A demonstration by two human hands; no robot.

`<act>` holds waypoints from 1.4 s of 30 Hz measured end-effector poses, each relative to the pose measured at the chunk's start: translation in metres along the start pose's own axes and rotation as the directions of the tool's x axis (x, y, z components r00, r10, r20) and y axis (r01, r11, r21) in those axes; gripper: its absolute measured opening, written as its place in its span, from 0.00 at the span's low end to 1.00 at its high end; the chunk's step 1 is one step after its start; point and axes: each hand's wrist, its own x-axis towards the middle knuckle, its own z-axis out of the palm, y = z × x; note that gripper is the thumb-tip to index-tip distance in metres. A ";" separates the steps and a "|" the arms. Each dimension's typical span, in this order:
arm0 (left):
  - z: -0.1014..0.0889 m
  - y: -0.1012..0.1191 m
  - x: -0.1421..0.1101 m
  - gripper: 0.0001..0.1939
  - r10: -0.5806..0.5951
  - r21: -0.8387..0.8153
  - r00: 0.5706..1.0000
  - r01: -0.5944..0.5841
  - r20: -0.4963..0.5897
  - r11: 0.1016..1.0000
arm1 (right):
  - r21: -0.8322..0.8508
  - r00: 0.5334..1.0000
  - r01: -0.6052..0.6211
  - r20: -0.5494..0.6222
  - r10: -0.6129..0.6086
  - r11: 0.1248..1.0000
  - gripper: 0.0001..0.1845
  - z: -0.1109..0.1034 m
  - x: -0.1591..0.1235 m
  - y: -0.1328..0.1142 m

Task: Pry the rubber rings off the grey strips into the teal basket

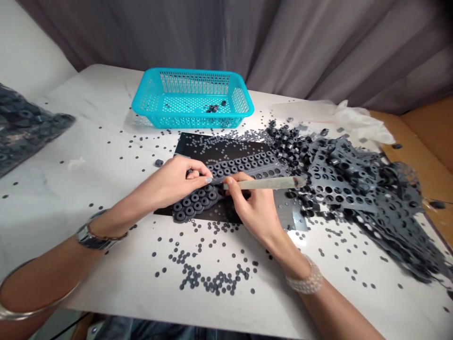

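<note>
A dark grey rubber sheet of ring-shaped washers [226, 179] lies on a black mat [198, 144] in the middle of the white table. My left hand [177, 177] presses down on the sheet, fingers curled over its rings. My right hand [253, 208] is closed around a thin wooden stick [269, 183], whose near tip touches the sheet beside my left fingertips. Small punched-out dark discs [208, 278] lie scattered around both hands.
A turquoise plastic basket [193, 97] with a few dark rings stands behind the mat. A heap of punched rubber sheet scrap [357, 189] fills the right side. A bag of dark parts [21, 127] sits at the left edge, crumpled clear plastic [354, 123] at the back right.
</note>
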 end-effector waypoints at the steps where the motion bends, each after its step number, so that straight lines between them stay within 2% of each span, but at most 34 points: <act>1: 0.002 0.000 0.000 0.11 -0.007 0.006 1.000 0.007 -0.018 1.000 | 0.012 1.000 -0.009 -0.005 0.009 1.000 0.16 0.000 0.000 0.000; 7: 0.016 0.002 -0.001 0.10 0.036 0.062 0.997 -0.032 -0.073 0.998 | 0.101 0.999 -0.029 -0.043 0.034 0.994 0.17 -0.007 0.000 0.001; 11: 0.017 0.001 -0.002 0.12 0.064 0.093 0.996 -0.058 -0.060 0.994 | 0.070 0.999 -0.002 0.047 -0.001 0.998 0.17 -0.012 0.000 -0.001; 15: 0.013 -0.001 -0.002 0.13 0.088 0.089 0.996 -0.086 -0.025 0.992 | 0.059 0.993 0.033 0.113 -0.039 0.998 0.17 -0.014 -0.001 -0.001; 20: 0.012 0.006 0.003 0.09 0.223 0.067 0.975 -0.223 0.011 0.972 | 0.060 0.998 0.038 0.055 -0.042 0.997 0.18 -0.018 -0.002 -0.002; 24: 0.008 0.012 0.014 0.09 0.202 0.141 0.973 -0.216 0.109 0.966 | 0.066 0.991 0.070 0.105 -0.076 0.995 0.17 -0.017 -0.004 -0.001; 28: -0.001 0.013 0.029 0.10 0.151 0.138 0.963 -0.185 0.224 0.973 | 0.003 0.976 0.157 0.156 -0.155 0.988 0.14 -0.015 -0.006 0.002; 32: -0.004 0.014 0.044 0.06 0.180 0.139 0.935 -0.231 0.305 0.963 | -0.050 0.961 0.247 0.138 -0.239 0.968 0.08 -0.017 -0.006 0.002; 36: -0.006 0.017 0.053 0.05 0.193 0.103 0.915 -0.243 0.354 0.964 | -0.125 0.942 0.320 0.151 -0.300 0.939 0.07 -0.017 -0.007 0.000; 42: -0.012 0.016 0.055 0.09 0.234 -0.028 0.900 -0.241 0.368 0.970 | -0.277 0.859 0.510 0.214 -0.466 0.814 0.07 -0.011 -0.013 0.003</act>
